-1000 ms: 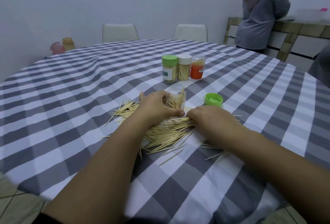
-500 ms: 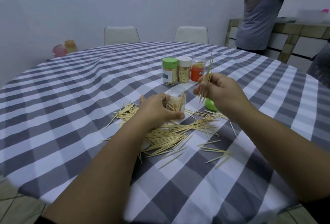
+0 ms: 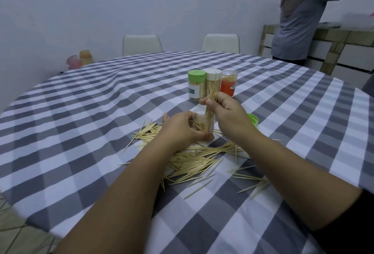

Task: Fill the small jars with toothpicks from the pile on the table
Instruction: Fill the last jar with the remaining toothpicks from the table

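Item: clear plastic jar, cylindrical, at counter centre, clasped in my left hand. My right hand pinches a toothpick bundle into its mouth. Pile of thin wooden toothpicks at six o'clock.

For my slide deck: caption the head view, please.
Right hand lowers toothpicks into clear jar steadied by left hand.

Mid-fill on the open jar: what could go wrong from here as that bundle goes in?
1. The right hand lowers a toothpick bundle into the narrow open jar; splayed tips may catch the rim and spill.
2. The left hand alone steadies the jar; a hard push could tip it onto the pile.
3. Strays lie toward the near table edge and could get swept off.
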Demonstrator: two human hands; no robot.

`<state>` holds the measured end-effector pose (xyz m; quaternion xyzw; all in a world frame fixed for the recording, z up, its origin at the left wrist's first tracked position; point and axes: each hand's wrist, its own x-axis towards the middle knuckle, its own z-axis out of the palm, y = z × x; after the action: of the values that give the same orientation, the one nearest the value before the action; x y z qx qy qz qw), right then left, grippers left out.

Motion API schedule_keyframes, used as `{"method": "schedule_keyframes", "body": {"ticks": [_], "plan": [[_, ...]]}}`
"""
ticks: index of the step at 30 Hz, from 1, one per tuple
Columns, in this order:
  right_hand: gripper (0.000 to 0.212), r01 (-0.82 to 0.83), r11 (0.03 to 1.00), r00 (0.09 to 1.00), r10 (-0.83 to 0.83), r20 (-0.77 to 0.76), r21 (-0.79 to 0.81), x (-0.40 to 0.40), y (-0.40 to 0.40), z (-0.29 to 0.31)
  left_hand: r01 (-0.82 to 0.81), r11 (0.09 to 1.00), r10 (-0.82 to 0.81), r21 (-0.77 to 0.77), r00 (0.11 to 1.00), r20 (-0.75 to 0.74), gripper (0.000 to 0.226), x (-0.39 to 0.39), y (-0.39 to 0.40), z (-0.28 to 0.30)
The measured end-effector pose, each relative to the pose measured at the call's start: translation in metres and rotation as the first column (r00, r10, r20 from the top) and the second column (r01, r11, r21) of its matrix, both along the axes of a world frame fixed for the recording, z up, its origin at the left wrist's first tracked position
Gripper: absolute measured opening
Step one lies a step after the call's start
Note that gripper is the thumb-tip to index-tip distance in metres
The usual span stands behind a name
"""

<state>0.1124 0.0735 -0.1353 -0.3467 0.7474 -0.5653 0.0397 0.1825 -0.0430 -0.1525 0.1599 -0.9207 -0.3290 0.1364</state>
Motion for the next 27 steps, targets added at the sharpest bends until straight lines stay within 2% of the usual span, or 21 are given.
{"method": "schedule_keyframes", "body": {"ticks": [3,6,11,14,16,20,24,27], "plan": [[0.021,0.054,0.992,0.992,-0.040,-0.117,0.118,-0.003,-0.001,-0.007,0.006,1.000,-0.006,-0.015,1.000,-0.003,0.045,-0.003,-0.002,-0.003],[0.027,0.065,0.983,0.993,-0.046,-0.111,0.170,-0.002,0.001,-0.007,0.004,1.000,-0.004,-0.031,1.000,-0.007,0.044,-0.003,-0.003,-0.004],[0.041,-0.031,0.999,0.998,0.031,0.058,0.014,0.002,0.005,-0.006,-0.005,1.000,0.005,-0.012,1.000,-0.001,0.046,-0.001,-0.002,-0.002],[0.046,-0.062,0.998,0.994,0.064,0.089,-0.020,0.000,0.007,-0.005,-0.006,1.000,0.006,-0.019,1.000,0.005,0.049,-0.001,0.000,-0.001],[0.045,-0.061,0.998,0.996,0.060,0.071,0.023,0.000,0.008,-0.004,-0.011,1.000,0.011,-0.023,1.000,-0.001,0.053,0.000,0.000,0.000],[0.042,-0.040,0.979,0.996,0.055,-0.075,0.198,-0.001,0.012,-0.005,-0.013,1.000,0.012,-0.020,1.000,-0.021,0.079,0.004,0.005,0.002],[0.042,0.005,0.976,0.994,0.019,-0.106,0.219,-0.002,0.027,0.002,-0.004,0.997,0.001,-0.074,0.999,-0.039,0.082,0.005,0.007,0.002],[0.038,-0.018,0.940,0.998,0.040,-0.057,0.341,-0.010,0.048,0.010,0.001,0.992,-0.003,-0.126,1.000,-0.020,0.078,0.005,0.007,0.003]]}}
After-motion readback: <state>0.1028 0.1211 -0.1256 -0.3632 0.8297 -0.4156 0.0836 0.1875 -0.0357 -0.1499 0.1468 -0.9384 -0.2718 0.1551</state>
